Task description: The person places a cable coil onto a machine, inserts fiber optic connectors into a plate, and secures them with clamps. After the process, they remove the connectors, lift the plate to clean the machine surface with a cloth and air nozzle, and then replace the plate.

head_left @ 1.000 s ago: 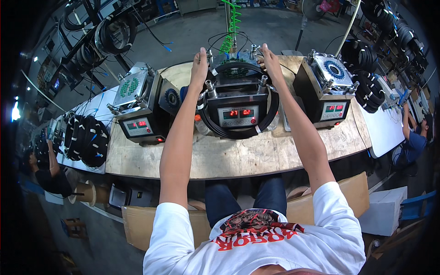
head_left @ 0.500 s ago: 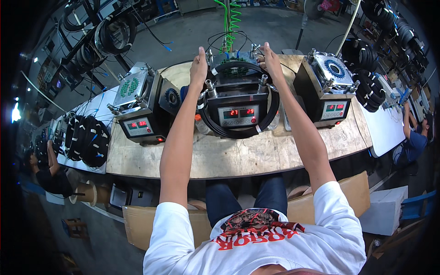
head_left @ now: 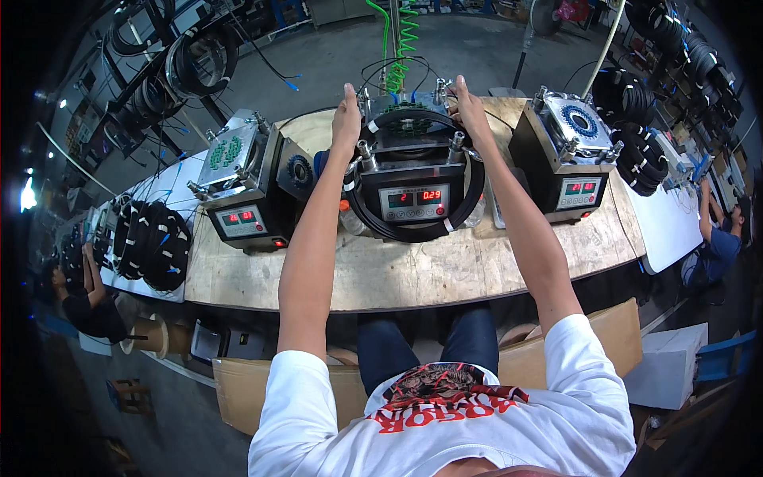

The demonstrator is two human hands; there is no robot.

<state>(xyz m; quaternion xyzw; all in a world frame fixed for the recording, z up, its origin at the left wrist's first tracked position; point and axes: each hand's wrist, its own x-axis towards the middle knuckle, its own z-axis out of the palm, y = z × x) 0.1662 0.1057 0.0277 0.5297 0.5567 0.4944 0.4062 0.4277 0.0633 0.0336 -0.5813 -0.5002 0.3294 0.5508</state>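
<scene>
A squat black polishing machine [head_left: 371,193] with a lit red display stands in front of me at the middle of the bench. A coil of black cable [head_left: 404,233] with white ties hangs round its front. My left hand [head_left: 346,126] is at the left of its metal top plate, by a corner post [head_left: 364,105], thumb up. On the other side, my right hand [head_left: 471,113] is by the far right post [head_left: 441,89], thumb up and fingers curled inward. Both hands look closed, but what the fingers grip is hidden. Green connector holders [head_left: 409,123] show on the top.
Similar machines stand at left [head_left: 230,195] and right [head_left: 568,159] on the wooden bench [head_left: 445,274]. Clear bottles flank the middle machine. Black cable coils [head_left: 151,242] lie on the left table; more hang at right [head_left: 636,159]. Co-workers [head_left: 719,246] sit at both sides.
The displays on the machines read differently. My hands and the cable coil stay almost in place. The co-worker's arm at far left has shifted slightly.
</scene>
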